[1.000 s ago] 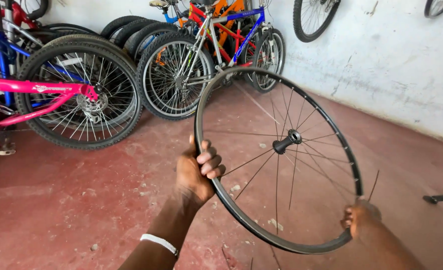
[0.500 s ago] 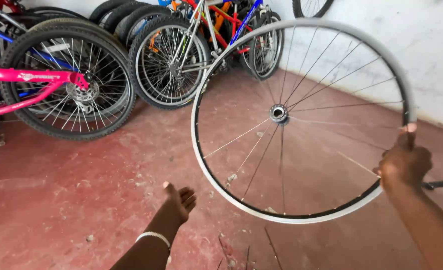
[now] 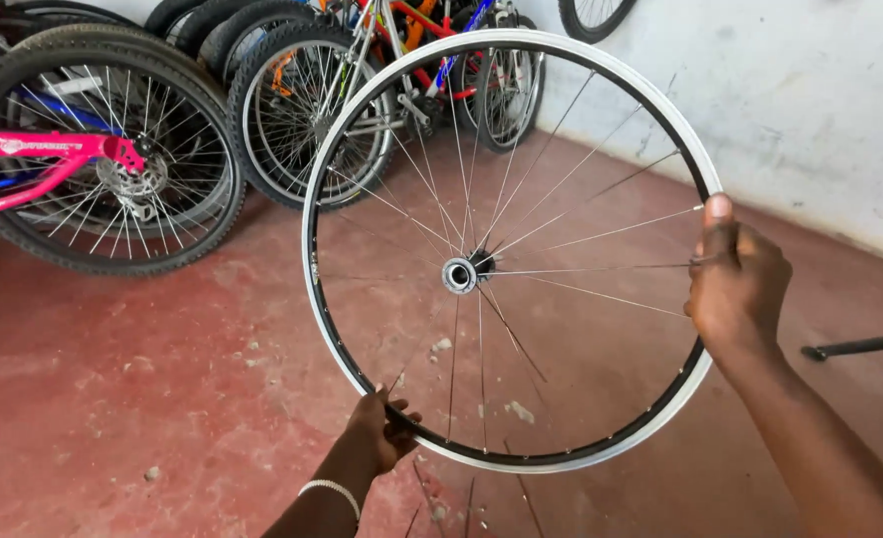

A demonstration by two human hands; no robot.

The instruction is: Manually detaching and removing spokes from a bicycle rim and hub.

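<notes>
Fingers of our right hand (image 3: 738, 289) wrapped shut on bare wheel rim (image 3: 314, 299) at its right edge; left hand (image 3: 381, 433) grips rim's bottom, prob. closed. Wheel held upright over red floor (image 3: 142, 399), bikes (image 3: 103, 159) parked behind.

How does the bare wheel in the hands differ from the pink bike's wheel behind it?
The held wheel is a bare silver rim with no tyre; the pink bike's wheel wears a knobby black tyre. The held wheel is loose, gripped by the left hand and right hand; the other is mounted and rests on the floor. Both are spoked.
</notes>
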